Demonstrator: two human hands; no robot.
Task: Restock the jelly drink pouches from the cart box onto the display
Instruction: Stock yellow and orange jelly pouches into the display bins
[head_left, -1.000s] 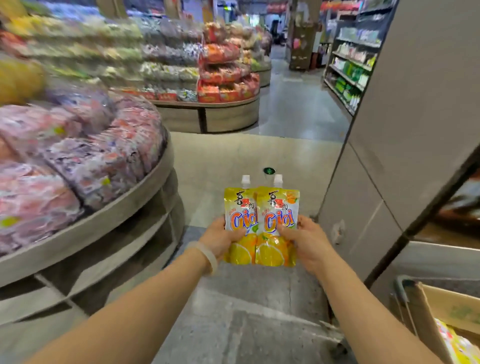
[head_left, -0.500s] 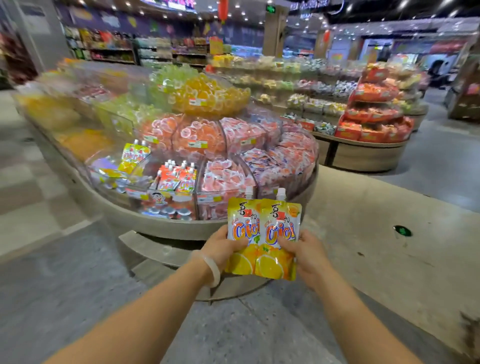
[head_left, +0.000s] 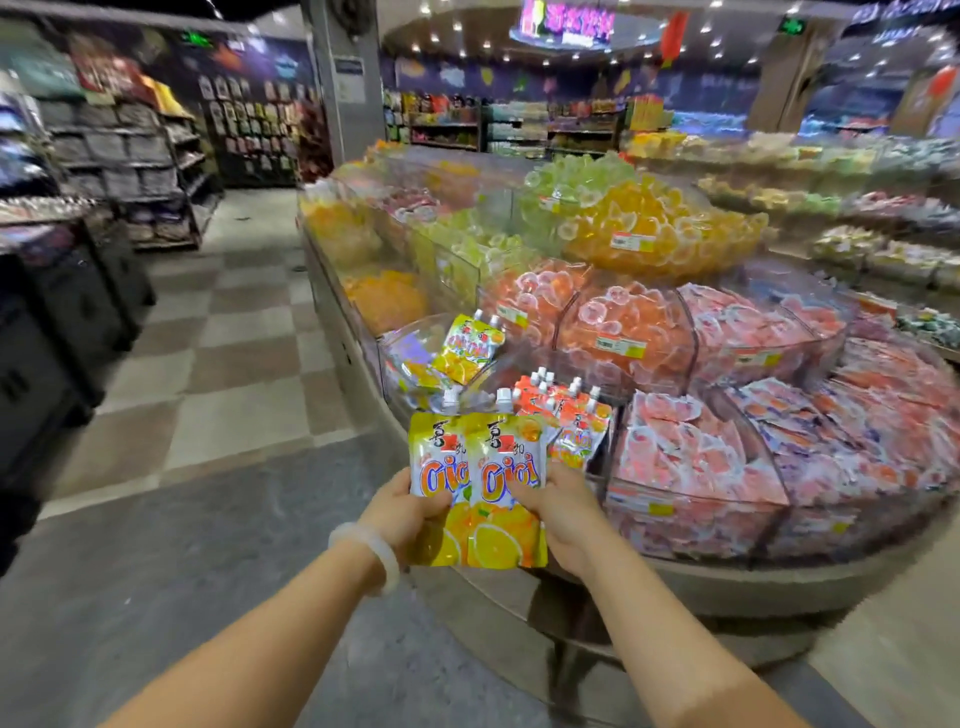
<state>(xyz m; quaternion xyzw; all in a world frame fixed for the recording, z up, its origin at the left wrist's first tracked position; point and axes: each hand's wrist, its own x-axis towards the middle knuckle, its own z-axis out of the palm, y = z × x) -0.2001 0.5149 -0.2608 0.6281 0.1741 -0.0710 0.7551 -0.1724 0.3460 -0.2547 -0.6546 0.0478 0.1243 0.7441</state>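
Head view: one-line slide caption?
Both hands, left hand and right hand, hold two orange pouches before the jelly display.

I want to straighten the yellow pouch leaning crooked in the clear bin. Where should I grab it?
Probably pinch the yellow pouch at its upper edge near the spout, coming from above on the aisle side. It leans tilted with the spout end up and free, while its lower part sits among other packs.
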